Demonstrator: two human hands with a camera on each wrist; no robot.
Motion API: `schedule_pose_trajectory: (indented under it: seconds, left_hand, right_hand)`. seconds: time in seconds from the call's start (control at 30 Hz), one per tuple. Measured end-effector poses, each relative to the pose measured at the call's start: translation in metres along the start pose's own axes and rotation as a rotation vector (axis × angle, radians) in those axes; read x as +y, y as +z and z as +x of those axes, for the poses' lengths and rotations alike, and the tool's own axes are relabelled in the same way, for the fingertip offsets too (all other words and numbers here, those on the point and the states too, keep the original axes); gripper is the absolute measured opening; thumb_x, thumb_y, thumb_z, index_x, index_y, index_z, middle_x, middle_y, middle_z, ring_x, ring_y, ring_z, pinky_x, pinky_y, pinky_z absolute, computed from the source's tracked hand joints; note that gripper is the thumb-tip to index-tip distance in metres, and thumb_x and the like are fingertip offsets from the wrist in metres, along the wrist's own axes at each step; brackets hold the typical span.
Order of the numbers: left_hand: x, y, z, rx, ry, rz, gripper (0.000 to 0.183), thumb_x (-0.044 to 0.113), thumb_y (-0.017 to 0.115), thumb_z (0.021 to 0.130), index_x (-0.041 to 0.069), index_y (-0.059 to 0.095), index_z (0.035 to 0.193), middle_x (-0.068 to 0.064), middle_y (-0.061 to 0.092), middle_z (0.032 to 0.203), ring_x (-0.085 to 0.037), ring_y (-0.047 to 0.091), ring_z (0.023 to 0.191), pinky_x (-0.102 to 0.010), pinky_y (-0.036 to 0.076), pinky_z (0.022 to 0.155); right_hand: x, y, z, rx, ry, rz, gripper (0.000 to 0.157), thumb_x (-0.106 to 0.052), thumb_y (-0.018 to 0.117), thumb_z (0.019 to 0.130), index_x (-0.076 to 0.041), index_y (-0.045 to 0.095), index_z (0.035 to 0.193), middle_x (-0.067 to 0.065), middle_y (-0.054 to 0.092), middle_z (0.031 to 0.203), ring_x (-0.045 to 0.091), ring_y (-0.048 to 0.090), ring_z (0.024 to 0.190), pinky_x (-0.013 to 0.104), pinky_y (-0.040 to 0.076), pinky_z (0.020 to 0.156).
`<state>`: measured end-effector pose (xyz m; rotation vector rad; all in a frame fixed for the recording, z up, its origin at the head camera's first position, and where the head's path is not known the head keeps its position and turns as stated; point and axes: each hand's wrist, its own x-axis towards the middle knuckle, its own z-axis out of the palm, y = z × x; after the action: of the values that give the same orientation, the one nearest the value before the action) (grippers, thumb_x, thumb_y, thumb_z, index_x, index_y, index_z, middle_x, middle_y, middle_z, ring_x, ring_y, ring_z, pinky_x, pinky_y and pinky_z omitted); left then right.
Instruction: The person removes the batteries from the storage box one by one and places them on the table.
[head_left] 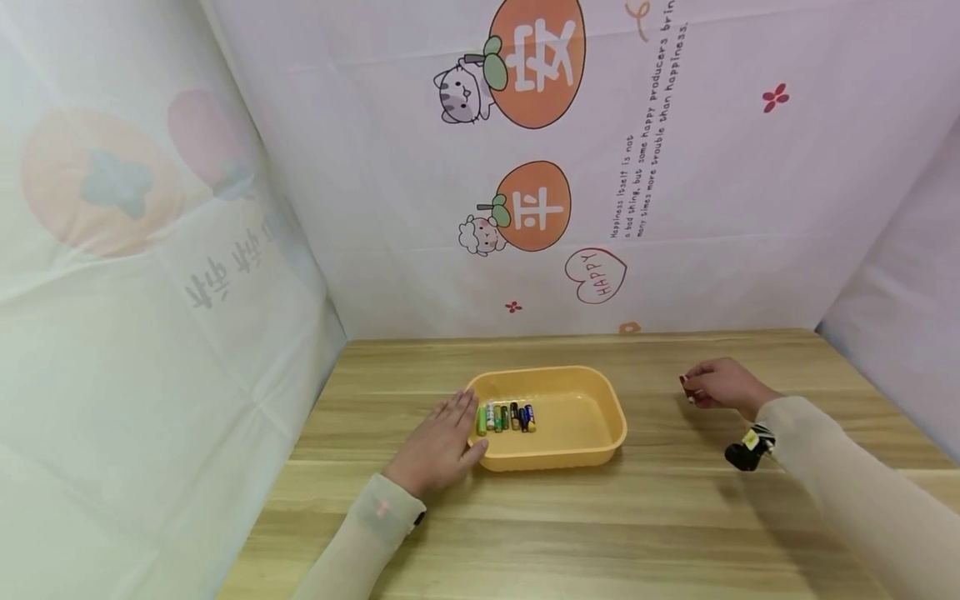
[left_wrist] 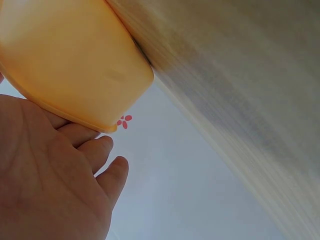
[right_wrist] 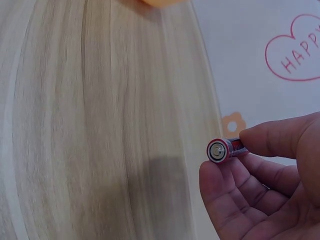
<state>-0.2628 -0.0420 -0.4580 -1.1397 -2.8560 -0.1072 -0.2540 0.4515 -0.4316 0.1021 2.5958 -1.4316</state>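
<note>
Held battery: The red-and-silver battery (right_wrist: 226,150) sat between the thumb and fingertips of the right hand (head_left: 723,385), well to the right of the yellow tray (head_left: 555,460), one round end poking out past the fingers.
Right fingers: Pinched on that battery, the thumb pressing from one side and the bent fingertips from the other.
Left hand: The left hand (head_left: 442,446) rested against the tray's left end, fingers extended and close together along the rim, thumb spread apart toward the tray's near corner.
Battery row: Seven loose batteries (head_left: 506,418) lay side by side inside the tray toward its left end, just beside the left fingers, their wrappers green, white, dark and blue.
Head view only: That row and the tray's floor.
Right wrist view only: The held battery's end face, a metal centre inside a dark ring and a red edge; from the head it looked merely dark reddish, too small to read well.
Left wrist view only: The left palm, below the tray's outer wall.
Tray: Smooth, apparently plastic, a rounded rectangle with a lip.
Table: Streaked wood-grain tabletop (head_left: 600,533) beneath the tray.
Backdrop: Creased white cloth (head_left: 390,192) behind the tray, with printed orange fruit (head_left: 536,100).
</note>
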Motion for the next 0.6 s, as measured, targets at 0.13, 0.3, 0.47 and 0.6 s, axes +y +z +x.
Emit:
schedule_pose_trajectory:
  seconds: [0.13,0.3,0.47,0.6]
  left_hand:
    - [-0.001,0.002,0.001,0.004,-0.002,0.002,0.072,0.05,0.028,0.103,0.002,0.013,0.155,-0.01,0.008,0.161,-0.023,0.005,0.147,-0.04,0.01,0.117]
    - [-0.002,0.001,0.001,0.008,-0.002,0.0,0.072,0.05,0.029,0.103,0.001,0.014,0.155,-0.011,0.008,0.161,-0.024,0.007,0.147,-0.04,0.011,0.117]
    - [-0.003,0.003,0.001,-0.001,-0.005,0.002,0.073,0.051,0.027,0.103,0.002,0.012,0.155,-0.01,0.007,0.161,-0.023,0.005,0.147,-0.039,0.01,0.117]
    - [-0.003,0.003,0.001,-0.005,-0.004,0.007,0.073,0.052,0.025,0.103,0.003,0.011,0.156,-0.009,0.005,0.161,-0.022,0.004,0.147,-0.039,0.009,0.117]
  right_hand:
    - [0.009,-0.004,0.004,0.013,-0.002,0.008,0.039,-0.009,0.05,0.1,0.022,0.049,0.124,0.021,0.065,0.106,0.026,0.066,0.089,0.038,0.057,0.076]
    - [0.017,-0.009,0.008,0.023,-0.008,0.019,0.041,-0.007,0.05,0.099,0.025,0.046,0.124,0.02,0.066,0.105,0.023,0.066,0.087,0.037,0.057,0.076]
    - [0.023,-0.013,0.008,0.03,0.007,0.004,0.042,-0.007,0.05,0.098,0.026,0.045,0.124,0.02,0.066,0.104,0.019,0.066,0.082,0.036,0.057,0.073]
    - [0.028,-0.015,0.009,0.026,0.03,-0.014,0.042,-0.008,0.05,0.099,0.025,0.046,0.125,0.019,0.067,0.103,0.018,0.066,0.082,0.037,0.057,0.073]
